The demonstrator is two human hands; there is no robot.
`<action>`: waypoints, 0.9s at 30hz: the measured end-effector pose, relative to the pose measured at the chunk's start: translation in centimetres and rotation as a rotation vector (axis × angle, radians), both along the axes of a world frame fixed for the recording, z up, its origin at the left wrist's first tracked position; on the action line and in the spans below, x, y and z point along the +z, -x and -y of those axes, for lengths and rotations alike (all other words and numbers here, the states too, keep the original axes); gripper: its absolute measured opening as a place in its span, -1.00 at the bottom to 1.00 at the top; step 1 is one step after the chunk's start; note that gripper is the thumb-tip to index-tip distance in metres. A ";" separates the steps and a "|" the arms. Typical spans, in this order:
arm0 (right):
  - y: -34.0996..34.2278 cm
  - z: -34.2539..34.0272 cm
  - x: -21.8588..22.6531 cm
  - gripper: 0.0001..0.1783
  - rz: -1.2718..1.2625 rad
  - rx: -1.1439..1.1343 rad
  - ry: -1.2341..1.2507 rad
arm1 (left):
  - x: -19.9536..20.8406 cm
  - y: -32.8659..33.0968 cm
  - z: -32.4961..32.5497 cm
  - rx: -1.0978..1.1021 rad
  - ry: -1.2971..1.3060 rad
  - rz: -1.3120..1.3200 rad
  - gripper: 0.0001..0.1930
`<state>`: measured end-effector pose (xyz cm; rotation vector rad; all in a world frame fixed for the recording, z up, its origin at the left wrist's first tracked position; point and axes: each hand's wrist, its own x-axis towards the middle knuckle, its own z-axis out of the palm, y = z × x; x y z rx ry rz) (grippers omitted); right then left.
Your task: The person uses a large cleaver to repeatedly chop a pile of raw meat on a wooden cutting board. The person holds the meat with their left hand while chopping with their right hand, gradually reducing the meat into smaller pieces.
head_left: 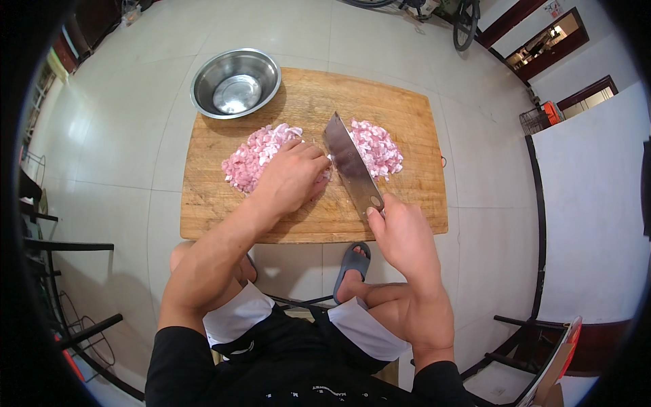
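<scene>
On my feed, the relation that counts is the gap between the knife point(354, 166) and the left grip point(291, 178). The blade stands just right of those curled fingertips, close; from here I can't tell whether they touch. Its long axis slants, handle near and to the right, broad end far and to the left. My judgement: that narrow space needs the most care.

Right grip point(401, 234) is clenched round the knife handle, thumb toward the blade. Left grip is bent over meat, nearer the left pile point(249, 161); its underside is hidden, so I cannot tell whether it pinches or only presses.

Chopped pink-and-white meat lies both sides of the blade: left pile beside and beyond the left grip, right pile point(380, 150) just past the blade.

All sits on a scuffed wooden desk point(427, 149). A metal bowl point(236, 95), nothing in it that I can make out, stands on the far left corner.

Room: pale tiled floor point(102, 156), a bicycle wheel point(466, 26) beyond, a white panel point(590, 203) to the right, a grey slipper point(351, 268) below the near edge.
</scene>
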<state>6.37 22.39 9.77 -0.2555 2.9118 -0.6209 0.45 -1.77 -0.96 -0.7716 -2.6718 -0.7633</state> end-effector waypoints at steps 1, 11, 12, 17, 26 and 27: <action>-0.1 0.1 0.1 -0.67 -0.002 -0.004 -0.012 | 0.0 0.0 -0.1 0.000 -0.013 -0.013 -0.71; 0.3 -0.2 -0.5 -0.72 -0.053 0.062 -0.057 | 0.0 0.0 -0.4 -0.019 0.030 -0.074 -0.76; 0.2 -0.2 -0.3 -0.72 -0.030 0.049 -0.064 | -0.1 0.1 -0.4 -0.027 0.046 -0.073 -0.77; -0.7 -0.4 2.1 -0.71 0.124 -0.008 -0.045 | -0.1 -0.1 0.0 -0.026 0.048 -0.049 -0.71; -0.9 -0.7 2.2 -0.70 0.050 -0.004 -0.057 | 0.4 0.2 0.1 -0.092 0.053 0.018 -0.73; -1.0 -0.7 2.0 -0.70 0.050 0.004 -0.062 | 0.5 0.2 0.1 -0.107 0.044 0.017 -0.73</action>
